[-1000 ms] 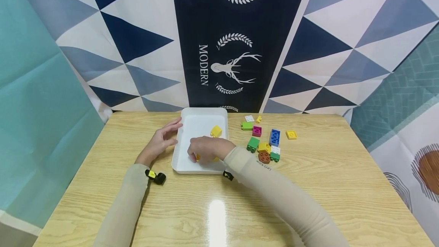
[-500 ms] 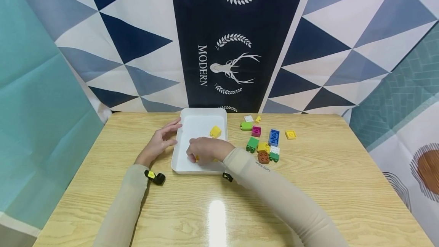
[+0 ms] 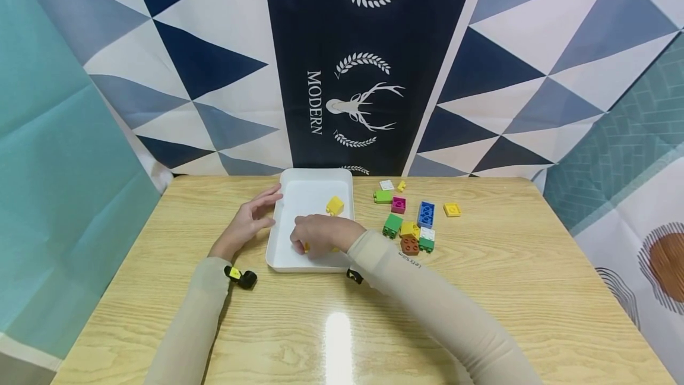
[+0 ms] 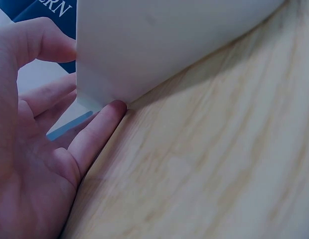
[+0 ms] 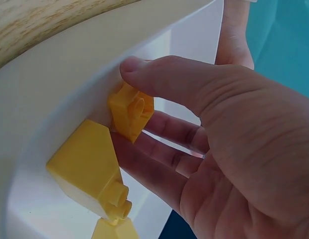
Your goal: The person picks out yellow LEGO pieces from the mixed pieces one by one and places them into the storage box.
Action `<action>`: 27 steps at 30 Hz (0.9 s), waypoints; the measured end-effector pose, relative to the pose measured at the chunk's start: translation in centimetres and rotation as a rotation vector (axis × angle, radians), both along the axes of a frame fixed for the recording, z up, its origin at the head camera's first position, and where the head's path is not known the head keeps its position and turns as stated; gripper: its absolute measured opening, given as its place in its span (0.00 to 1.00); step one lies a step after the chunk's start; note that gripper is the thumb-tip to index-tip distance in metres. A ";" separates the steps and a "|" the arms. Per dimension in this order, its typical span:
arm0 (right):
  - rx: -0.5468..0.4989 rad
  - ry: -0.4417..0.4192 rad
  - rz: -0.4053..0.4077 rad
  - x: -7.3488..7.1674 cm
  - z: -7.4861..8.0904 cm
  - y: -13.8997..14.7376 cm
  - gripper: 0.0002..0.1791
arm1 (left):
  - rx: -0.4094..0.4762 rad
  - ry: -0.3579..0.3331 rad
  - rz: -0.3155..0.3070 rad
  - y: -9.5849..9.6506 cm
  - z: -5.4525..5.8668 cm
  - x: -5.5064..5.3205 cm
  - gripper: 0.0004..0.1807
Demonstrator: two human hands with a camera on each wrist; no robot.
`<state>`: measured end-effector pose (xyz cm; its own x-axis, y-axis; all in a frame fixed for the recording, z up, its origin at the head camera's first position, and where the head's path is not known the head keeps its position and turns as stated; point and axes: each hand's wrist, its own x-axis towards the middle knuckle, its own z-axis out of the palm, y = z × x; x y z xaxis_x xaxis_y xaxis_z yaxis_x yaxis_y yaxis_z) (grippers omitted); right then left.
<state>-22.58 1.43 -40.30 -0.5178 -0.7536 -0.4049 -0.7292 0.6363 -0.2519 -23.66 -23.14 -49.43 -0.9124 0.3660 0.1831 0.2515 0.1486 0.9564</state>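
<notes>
One tray [image 3: 296, 204] sits at the back edge of the table [image 3: 278, 319], touched by the loosely open left hand [image 3: 248, 223], probably for steadiness, while the right hand [image 3: 319, 234] pinches a yellow block [image 5: 122, 110] inside.

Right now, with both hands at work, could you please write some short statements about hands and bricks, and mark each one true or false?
1. The right hand holds a yellow brick in the white tray. True.
2. Both hands are inside the tray. False: the left hand touches its outer side.
3. The blue brick lies on the table, outside the tray. True.
4. All bricks on the table are green. False: a brown brick lies there too.
5. A second yellow brick lies in the tray. True.
</notes>
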 end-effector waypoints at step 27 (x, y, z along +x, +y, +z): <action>0.072 -0.024 0.024 0.0 1.0 -0.3 0.05 | 0.010 0.009 -0.007 0.0 -0.2 0.0 0.35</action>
